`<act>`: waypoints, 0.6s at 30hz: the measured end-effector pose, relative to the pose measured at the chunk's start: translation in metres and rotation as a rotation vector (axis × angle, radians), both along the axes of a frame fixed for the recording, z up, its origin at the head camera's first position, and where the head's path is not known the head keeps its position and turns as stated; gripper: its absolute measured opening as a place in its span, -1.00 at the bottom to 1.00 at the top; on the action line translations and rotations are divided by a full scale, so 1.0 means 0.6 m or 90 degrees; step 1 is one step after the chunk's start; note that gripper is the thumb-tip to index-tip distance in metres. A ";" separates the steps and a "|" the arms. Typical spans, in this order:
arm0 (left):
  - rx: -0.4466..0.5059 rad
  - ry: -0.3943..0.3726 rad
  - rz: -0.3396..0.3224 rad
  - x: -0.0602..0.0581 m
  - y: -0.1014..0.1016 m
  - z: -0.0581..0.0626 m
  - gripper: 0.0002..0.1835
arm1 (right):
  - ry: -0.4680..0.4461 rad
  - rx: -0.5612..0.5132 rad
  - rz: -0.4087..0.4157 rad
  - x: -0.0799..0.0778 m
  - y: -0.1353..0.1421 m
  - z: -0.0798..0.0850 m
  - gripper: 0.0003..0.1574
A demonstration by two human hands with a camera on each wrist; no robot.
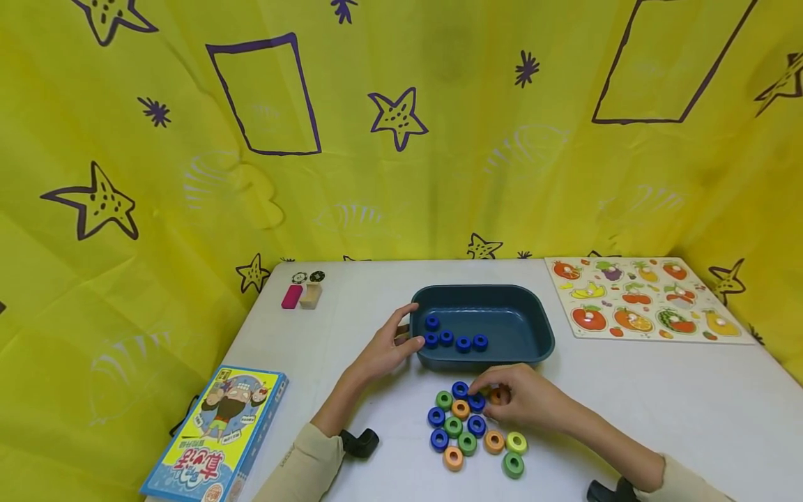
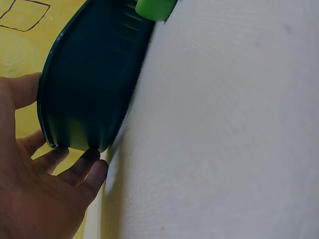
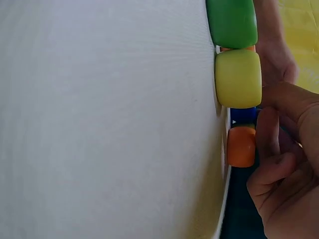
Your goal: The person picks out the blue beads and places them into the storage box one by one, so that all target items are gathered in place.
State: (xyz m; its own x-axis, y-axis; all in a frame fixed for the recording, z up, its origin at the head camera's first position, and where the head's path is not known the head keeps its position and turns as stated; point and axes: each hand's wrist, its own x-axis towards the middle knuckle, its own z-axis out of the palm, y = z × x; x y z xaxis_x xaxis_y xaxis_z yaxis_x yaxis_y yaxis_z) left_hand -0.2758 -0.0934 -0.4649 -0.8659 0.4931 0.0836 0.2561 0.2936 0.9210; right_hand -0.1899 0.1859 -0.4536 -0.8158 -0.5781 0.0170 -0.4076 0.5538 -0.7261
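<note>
A dark teal tray (image 1: 517,328) stands on the table with several blue ring beads (image 1: 463,344) inside, towards its left. My left hand (image 1: 387,348) grips the tray's left end; in the left wrist view its thumb and fingers lie against the rim and end wall. In front of the tray, blue, green, orange and yellow rings lie in a loose group. There my right hand (image 1: 530,399) pinches a blue ring (image 1: 476,402) between thumb and index finger. An orange ring (image 3: 241,147) sits close to the right hand's fingers, and a yellow ring (image 3: 238,78) is near it.
A boxed game (image 1: 216,432) lies at the left table edge. A pink block (image 1: 292,297), a wooden block (image 1: 310,295) and two round chips stand at the back left. A fruit puzzle board (image 1: 646,300) lies at the back right. Yellow curtains surround the table.
</note>
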 end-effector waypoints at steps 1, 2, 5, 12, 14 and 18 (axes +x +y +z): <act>0.000 0.000 0.000 0.000 0.000 0.000 -0.31 | -0.002 0.002 0.001 0.000 0.000 0.000 -0.66; 0.000 0.000 0.000 -0.001 0.000 -0.001 -0.30 | -0.005 0.004 0.002 0.000 0.000 -0.001 -0.65; 0.001 0.003 -0.006 0.002 0.000 0.006 -0.30 | -0.009 0.014 0.005 0.000 0.000 -0.001 -0.65; 0.004 -0.002 -0.027 0.025 0.002 0.052 -0.32 | -0.009 0.034 0.025 0.001 0.000 0.003 -0.67; 0.005 -0.003 -0.025 0.022 0.002 0.046 -0.32 | -0.005 0.039 0.031 0.000 0.000 0.002 -0.68; 0.008 -0.004 -0.016 0.007 0.001 0.019 -0.31 | -0.004 0.038 0.037 -0.001 0.001 0.001 -0.69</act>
State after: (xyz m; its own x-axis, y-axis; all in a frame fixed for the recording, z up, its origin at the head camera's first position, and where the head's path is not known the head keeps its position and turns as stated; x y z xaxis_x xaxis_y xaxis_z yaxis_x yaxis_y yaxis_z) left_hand -0.2714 -0.0926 -0.4536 -0.8539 0.5134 0.0850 0.2579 0.2757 0.9260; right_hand -0.1902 0.1864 -0.4529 -0.7808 -0.6244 -0.0233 -0.4361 0.5712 -0.6954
